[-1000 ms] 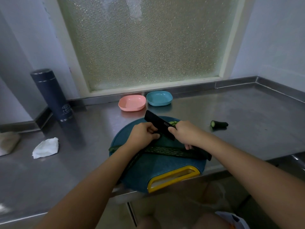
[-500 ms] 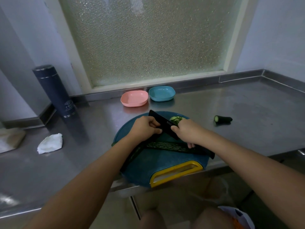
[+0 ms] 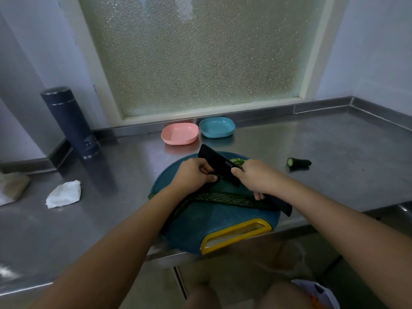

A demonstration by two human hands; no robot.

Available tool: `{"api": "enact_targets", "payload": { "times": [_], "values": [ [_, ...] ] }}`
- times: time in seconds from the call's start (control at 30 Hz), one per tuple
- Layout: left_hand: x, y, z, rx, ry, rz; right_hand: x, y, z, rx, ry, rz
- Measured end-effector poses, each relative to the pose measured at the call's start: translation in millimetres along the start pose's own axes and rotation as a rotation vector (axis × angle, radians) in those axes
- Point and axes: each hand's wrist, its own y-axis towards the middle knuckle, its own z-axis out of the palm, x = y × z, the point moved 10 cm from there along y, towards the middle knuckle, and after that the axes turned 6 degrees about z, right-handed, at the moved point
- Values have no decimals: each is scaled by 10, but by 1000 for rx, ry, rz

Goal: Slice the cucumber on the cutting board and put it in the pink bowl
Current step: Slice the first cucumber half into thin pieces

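Since the left hand (image 3: 196,175) has its grip curled on the dark green cucumber (image 3: 220,176) on the round blue cutting board (image 3: 223,221), keep that hand back from the flat black knife (image 3: 219,165). The right hand (image 3: 256,178) has its grip tight on it; cut straight down. The pink plastic bowl (image 3: 179,133) sits just beyond, far side

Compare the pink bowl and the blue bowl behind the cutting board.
The shallow pink plastic bowl sits left, nearer the round blue cutting board; the shallow blue plastic bowl sits right, farther back. Both are rounded-square, upright and empty.
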Motion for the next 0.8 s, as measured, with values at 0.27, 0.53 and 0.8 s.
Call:
{"api": "enact_targets", "payload": {
  "times": [0.27,0.53,0.8],
  "values": [
    [-19,-7,3,-9,38,18,50,43,-45,-74,-86,-13],
    [-19,-17,5,1,32,-1,92,136,93,-54,-97,9],
    [7,-19,-5,-9,32,-14,-25,44,47,-30,-95,3]
  ]
}}
